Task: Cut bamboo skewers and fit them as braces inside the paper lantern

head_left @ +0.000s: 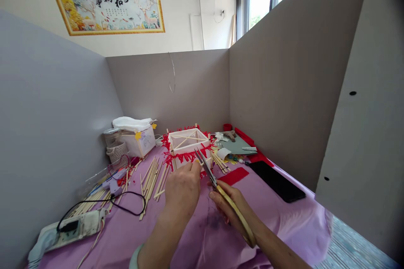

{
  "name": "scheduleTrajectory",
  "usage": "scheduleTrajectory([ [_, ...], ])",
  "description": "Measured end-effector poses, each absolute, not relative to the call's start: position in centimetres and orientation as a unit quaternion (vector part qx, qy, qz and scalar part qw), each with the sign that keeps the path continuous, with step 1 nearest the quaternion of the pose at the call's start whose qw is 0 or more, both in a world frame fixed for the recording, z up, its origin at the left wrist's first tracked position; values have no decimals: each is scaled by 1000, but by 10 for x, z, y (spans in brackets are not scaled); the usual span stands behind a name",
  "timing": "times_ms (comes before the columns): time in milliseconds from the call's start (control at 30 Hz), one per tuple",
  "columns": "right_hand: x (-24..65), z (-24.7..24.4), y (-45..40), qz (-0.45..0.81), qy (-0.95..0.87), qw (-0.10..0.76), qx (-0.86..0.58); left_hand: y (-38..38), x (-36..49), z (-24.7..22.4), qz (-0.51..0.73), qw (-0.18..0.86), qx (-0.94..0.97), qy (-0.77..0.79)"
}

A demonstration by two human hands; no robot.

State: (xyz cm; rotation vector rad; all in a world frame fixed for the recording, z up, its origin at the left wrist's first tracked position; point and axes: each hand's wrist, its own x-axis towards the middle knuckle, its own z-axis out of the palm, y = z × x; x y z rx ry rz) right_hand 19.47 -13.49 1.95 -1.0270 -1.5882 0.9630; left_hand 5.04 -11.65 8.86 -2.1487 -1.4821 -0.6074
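My right hand (232, 204) grips a pair of scissors (232, 206) with gold-coloured handles. The scissors' blades point up and away, a little parted. Just left of the blades, my left hand (183, 187) is closed in a pinch. A small pale, yellowish bit shows near its fingertips, but what the fingers hold is hidden. Behind both hands stands a box-shaped frame (188, 150) of pale sticks and white panels, with red fringe around its upper edge and sides. My left hand covers part of its front, and I cannot tell whether the blades touch it.
Loose wooden sticks (151, 178) lie left of the frame. A lilac glue gun (113, 183) and a power strip (78, 227) with a black cord are farther left. Behind them stands a white box (140, 141). At right are red material (233, 175) and a black phone (277, 180). Partitions surround the table.
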Motion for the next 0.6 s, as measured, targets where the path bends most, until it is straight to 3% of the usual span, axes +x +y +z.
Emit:
scheduleTrajectory([
  [267, 193, 15, -135, 460, -608, 491, -421, -116, 52, 98, -214, 206, -784, -545],
  [600, 196, 12, -138, 397, -656, 486, -419, -114, 46, 110, -229, 72, -781, -576],
])
